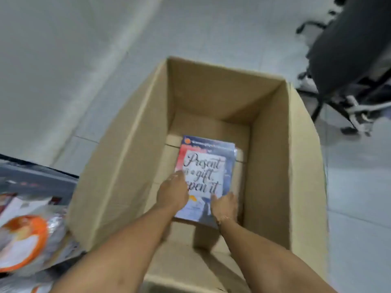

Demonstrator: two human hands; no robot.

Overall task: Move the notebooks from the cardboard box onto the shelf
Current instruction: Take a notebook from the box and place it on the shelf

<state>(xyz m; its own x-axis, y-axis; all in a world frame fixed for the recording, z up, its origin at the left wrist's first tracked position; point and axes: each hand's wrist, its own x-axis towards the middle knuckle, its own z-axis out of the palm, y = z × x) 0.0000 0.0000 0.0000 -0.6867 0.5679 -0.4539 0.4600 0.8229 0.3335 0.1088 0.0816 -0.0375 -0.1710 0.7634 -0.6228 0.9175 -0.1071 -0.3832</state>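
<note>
One cardboard box [273, 170] sits open on the floor. The left hand [172, 192] and right hand [225, 206] both grip a notebook stack [206, 166] at its near edge; its count is unclear.

One cardboard box [131, 157] stands open on the floor. Inside it lies one stack of notebooks [206, 178]; only the top cover shows clearly, and the blur makes it impossible to count how many lie beneath. Two hands are in the box, the left hand [172, 192] and the right hand [225, 206]. One dark office chair [349, 51] stands at the upper right. At the lower left lie several plastic-wrapped items [25, 240] with orange and white print, too blurred to count exactly.
</note>
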